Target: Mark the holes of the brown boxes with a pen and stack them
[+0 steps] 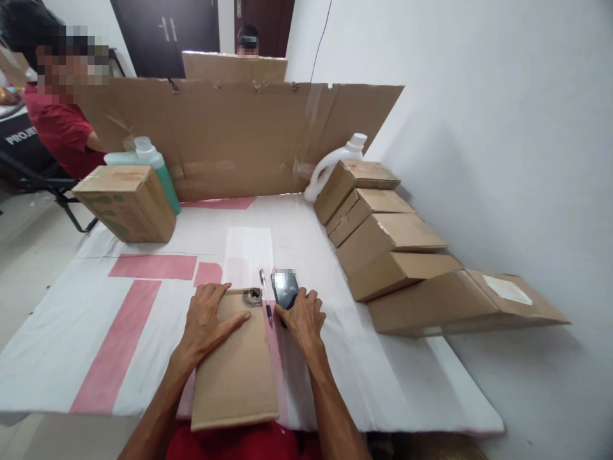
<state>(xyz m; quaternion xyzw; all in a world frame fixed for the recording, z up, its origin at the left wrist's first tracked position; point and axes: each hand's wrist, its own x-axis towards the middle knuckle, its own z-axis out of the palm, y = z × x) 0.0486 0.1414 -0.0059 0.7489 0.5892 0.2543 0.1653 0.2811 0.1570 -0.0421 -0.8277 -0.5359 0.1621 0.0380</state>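
A flat cardboard piece (237, 374) lies on the white and pink table cover (86, 319), its near end over the table's front edge. My left hand (208, 319) rests palm down on its upper left part, fingers spread. My right hand (301, 316) sits beside its right edge, fingers curled on a dark phone-like object (285, 287). A black pen (265, 295) lies between the two hands. A small coil of brown twine (252, 297) sits at the cardboard's top right corner.
A row of closed cardboard boxes (393, 252) leans along the right wall. Another box (127, 201) stands far left, with a green bottle (158, 166) behind it. A white jug (335, 163) and an upright cardboard screen (239, 137) stand at the back. A person in red (60, 128) sits far left.
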